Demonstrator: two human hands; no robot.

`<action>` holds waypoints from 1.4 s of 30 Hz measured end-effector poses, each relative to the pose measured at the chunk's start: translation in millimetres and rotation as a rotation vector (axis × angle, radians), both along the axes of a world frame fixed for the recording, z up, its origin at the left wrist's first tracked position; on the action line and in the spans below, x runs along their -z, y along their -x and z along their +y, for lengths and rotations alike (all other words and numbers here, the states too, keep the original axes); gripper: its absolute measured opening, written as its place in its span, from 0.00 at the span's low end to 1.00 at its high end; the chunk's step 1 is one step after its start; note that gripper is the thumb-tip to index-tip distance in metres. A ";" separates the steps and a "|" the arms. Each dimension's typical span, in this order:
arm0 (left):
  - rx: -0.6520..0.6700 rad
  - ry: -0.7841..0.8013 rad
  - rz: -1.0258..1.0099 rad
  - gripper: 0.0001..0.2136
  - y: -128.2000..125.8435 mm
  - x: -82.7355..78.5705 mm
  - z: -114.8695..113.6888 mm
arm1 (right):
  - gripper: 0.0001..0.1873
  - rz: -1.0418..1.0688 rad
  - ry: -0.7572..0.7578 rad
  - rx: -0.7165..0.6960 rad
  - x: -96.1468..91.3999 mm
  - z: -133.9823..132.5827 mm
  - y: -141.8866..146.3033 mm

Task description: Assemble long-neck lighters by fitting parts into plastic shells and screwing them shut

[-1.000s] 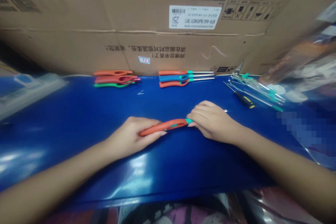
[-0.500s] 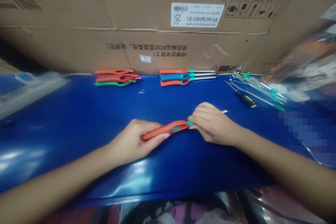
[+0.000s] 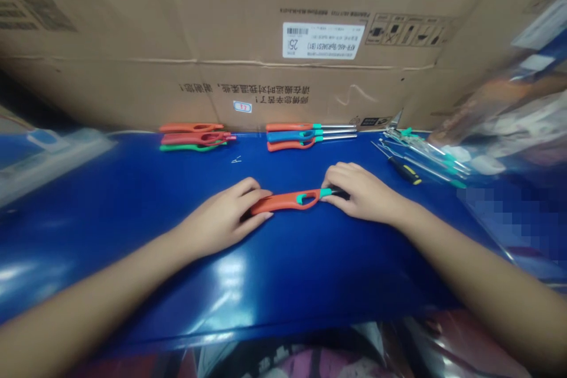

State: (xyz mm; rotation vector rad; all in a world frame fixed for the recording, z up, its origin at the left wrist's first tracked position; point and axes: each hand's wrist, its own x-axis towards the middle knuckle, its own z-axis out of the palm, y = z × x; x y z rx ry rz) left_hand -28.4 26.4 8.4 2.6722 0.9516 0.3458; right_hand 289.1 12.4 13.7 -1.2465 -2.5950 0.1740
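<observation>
An orange long-necked gas lighter (image 3: 283, 201) lies level across the middle of the blue tabletop, its green trigger and green collar showing. My left hand (image 3: 224, 212) is closed around the butt of its handle, thumb below and fingers above. At the collar end, my right hand (image 3: 365, 192) grips the lighter with bent fingers and covers most of the metal tube. Behind my hands lie three lighters with tubes, among them a blue lighter (image 3: 287, 136). To their left rest handles without tubes, one a red handle (image 3: 195, 138).
A cardboard box (image 3: 146, 88) walls off the back of the blue table (image 3: 292, 277). On the right are a black-and-yellow screwdriver (image 3: 405, 170), loose metal tubes (image 3: 429, 159) with green collars and plastic bags. A small wire piece (image 3: 236, 159) lies behind my left hand.
The lighter has turned from tilted to nearly level and lies lower against the table. My left fingers have loosened toward the handle's end. My right hand stays at the collar; the view has shifted slightly.
</observation>
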 end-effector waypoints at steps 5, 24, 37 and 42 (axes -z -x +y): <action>0.014 -0.020 -0.031 0.19 1.0 1.6 0.6 | 0.12 -0.008 0.073 -0.051 -7.7 3.1 -10.5; -0.042 0.080 -0.116 0.18 -0.5 3.2 -4.1 | 0.14 -0.094 0.081 1.083 -49.0 4.6 -70.2; -0.010 0.032 -0.129 0.16 2.1 3.1 -10.3 | 0.17 0.408 0.036 0.389 -14.1 13.4 63.9; -0.003 0.002 -0.116 0.14 2.2 2.4 -11.5 | 0.15 0.419 0.075 0.327 -6.1 37.3 87.2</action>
